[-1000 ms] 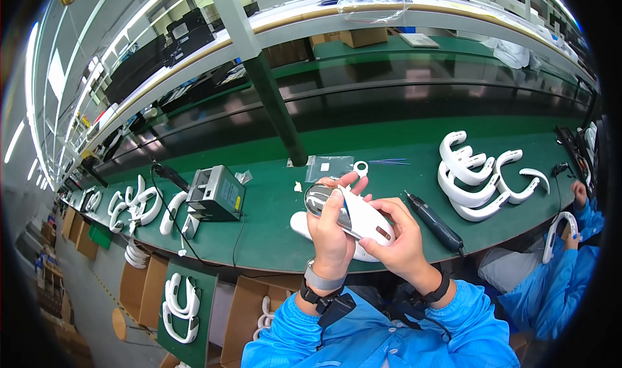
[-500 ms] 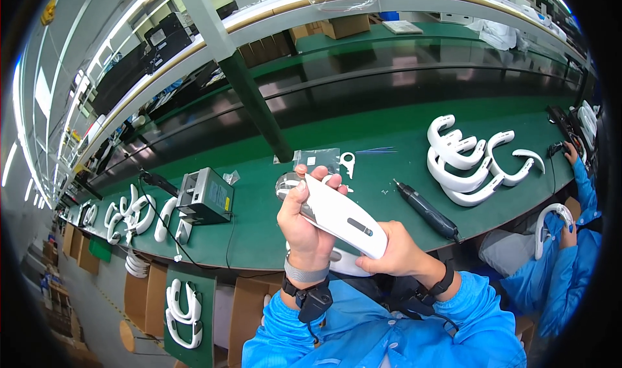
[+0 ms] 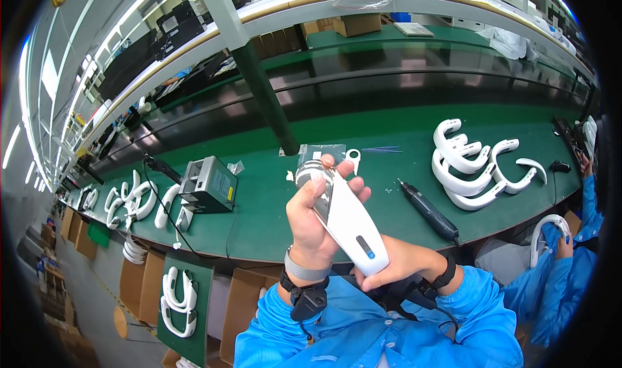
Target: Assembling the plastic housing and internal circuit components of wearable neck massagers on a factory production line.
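Note:
Above the near edge of the green bench I hold a white neck fan [image 3: 353, 222], a smooth curved body with a dark oval panel near its lower end. My left hand [image 3: 310, 222] wraps round its upper part, where a clear or silvery round end shows by the thumb. My right hand [image 3: 405, 258] grips the lower end with the thumb on the near side. A black electric screwdriver [image 3: 427, 211] lies to the right of my hands. Beyond them are a clear plastic bag [image 3: 322, 153], a white ring-ended part [image 3: 353, 159] and blue tweezers [image 3: 383, 150].
More white neck fans [image 3: 470, 186] are piled at the right, others [image 3: 133, 203] at the left. A grey box-shaped device [image 3: 208, 185] with a cable stands on the bench [image 3: 259, 229]. A green post [image 3: 265, 99] rises behind. A co-worker's blue sleeve [image 3: 560, 280] is at the right.
The neck fan has turned so that it points more steeply down toward me, with its dark panel facing up. Both hands keep hold of it. The whole view has shifted slightly.

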Available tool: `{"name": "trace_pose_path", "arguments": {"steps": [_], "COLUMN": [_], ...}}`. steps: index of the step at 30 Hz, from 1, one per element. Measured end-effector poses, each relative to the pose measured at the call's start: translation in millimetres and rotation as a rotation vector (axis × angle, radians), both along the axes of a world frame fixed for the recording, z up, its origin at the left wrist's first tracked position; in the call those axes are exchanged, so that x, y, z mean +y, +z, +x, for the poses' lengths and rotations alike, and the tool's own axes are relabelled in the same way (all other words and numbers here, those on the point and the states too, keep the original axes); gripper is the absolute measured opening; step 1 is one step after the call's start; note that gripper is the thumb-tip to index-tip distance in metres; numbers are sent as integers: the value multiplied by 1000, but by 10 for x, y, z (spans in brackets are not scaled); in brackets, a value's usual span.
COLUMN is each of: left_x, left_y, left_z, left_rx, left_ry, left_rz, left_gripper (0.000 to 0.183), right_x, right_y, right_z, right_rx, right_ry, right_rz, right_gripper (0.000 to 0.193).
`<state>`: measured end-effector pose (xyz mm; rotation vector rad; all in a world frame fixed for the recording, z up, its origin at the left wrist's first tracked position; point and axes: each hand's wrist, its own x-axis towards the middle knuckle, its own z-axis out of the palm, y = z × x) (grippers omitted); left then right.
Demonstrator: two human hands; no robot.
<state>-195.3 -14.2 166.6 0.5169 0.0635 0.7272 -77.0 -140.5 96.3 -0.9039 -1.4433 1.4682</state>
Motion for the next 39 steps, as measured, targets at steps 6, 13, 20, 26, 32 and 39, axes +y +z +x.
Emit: {"name": "trace_pose_path", "arguments": {"steps": [6,13,20,26,32,39], "left_x": [285,342,296,169,129,162], "left_y": [-268,-281,-208,-124,-85,-145], "left_z": [80,194,201,142,71,87], "left_rx": [-4,16,14,4,-30,54], "left_ry": [56,128,119,78,68,146], "left_rz": [-99,-168,-189,-114,-86,-66], "left_gripper": [19,14,14,21,23,23], "right_x": [48,40,-34,-81,-53,19], "right_y": [-17,55,102,7,-102,-63], "right_z": [-145,-143,-139,-108,-91,-39], "right_rx": [-483,-472,100,324,348,-15], "right_ry": [-605,-794,-499,-329,-246,-357], "right_rz": [382,339,-96,-96,-57,-17], "right_gripper": [34,44,27,25,30,47]}}
